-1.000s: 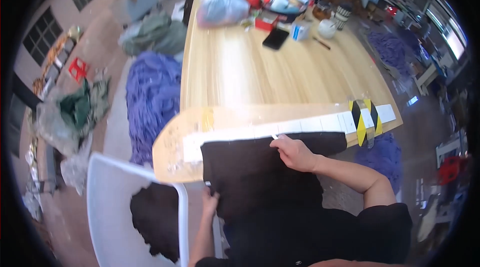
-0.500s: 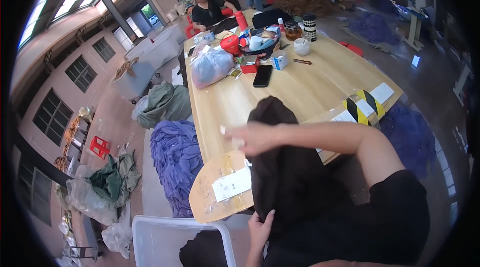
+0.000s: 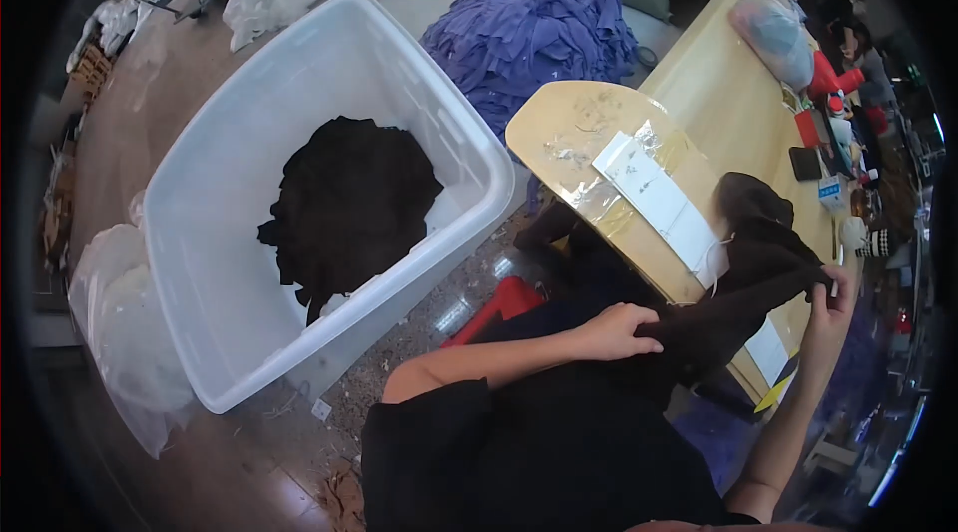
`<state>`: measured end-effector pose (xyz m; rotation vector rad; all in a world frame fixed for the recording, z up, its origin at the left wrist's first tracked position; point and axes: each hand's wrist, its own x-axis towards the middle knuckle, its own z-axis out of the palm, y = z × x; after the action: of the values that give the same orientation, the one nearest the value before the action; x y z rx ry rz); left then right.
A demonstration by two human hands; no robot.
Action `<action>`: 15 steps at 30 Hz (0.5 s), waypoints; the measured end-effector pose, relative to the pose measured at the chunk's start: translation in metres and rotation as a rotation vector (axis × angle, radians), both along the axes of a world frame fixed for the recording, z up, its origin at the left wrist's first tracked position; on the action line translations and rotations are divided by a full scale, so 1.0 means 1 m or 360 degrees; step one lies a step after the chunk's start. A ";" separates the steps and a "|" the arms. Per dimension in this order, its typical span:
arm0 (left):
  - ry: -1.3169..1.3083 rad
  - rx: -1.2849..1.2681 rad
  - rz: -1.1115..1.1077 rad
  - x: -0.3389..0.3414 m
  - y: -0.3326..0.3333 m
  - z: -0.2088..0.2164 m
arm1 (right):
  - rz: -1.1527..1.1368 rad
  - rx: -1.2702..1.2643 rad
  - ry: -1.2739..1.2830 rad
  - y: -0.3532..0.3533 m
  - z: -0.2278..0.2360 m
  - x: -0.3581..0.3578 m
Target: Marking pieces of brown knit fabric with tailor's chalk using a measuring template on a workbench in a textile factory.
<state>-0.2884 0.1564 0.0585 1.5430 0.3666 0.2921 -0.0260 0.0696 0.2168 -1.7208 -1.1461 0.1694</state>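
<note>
A dark garment (image 3: 743, 277) drapes over the near table edge (image 3: 599, 223), left hand (image 3: 614, 330) gripping its lower fold, right hand (image 3: 830, 307) pinching the right end; left, a white bin (image 3: 239, 133) holds more dark cloth (image 3: 349, 203).

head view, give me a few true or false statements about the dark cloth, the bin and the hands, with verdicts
1. Both hands grip the dark garment. True: the left hand clutches it near the lap and the right hand pinches its far end.
2. The white plastic bin holds purple cloth. False: it holds a pile of dark cloth; the purple heap lies on the floor beyond the bin.
3. The garment drapes over the rounded end of the wooden table. True.
4. The bin stands on the table. False: it stands on the floor, to the person's left.
5. The right hand is empty. False: it holds the garment.
</note>
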 end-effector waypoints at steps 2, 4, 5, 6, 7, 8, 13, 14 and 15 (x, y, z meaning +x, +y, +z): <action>-0.0114 -0.0225 0.0059 -0.010 -0.015 -0.015 | 0.0058 -0.0096 0.0112 0.021 -0.009 0.011; -0.0248 -0.0417 -0.0022 -0.010 -0.017 -0.012 | 0.0035 -0.0163 0.0083 0.027 -0.005 0.000; -0.0345 -0.0641 -0.0050 -0.004 -0.019 -0.013 | 0.0010 -0.0221 0.0069 0.028 -0.003 -0.004; -0.0436 -0.0868 -0.0082 0.003 -0.022 -0.015 | 0.0109 -0.0132 0.0067 0.028 -0.008 0.001; -0.0374 -0.1044 -0.0159 0.004 -0.018 -0.008 | 0.0066 -0.0099 0.0055 0.034 -0.010 0.001; -0.0363 -0.1163 -0.0219 0.011 -0.017 -0.004 | 0.0004 -0.0073 0.0040 0.040 -0.008 0.000; -0.0775 -0.1050 -0.0167 0.089 -0.023 0.078 | -0.0413 0.0419 -0.0714 0.099 0.063 0.049; -0.0903 -0.1049 -0.0049 0.109 -0.029 0.105 | -0.0590 0.0361 -0.1209 0.098 0.093 0.076; -0.0995 -0.0967 0.0113 0.135 -0.037 0.121 | -0.0632 0.0345 -0.0852 0.097 0.115 0.129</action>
<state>-0.1530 0.1190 0.1797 0.7865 0.0029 0.6326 0.1027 0.1666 0.3313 -1.8055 -1.1130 -0.6717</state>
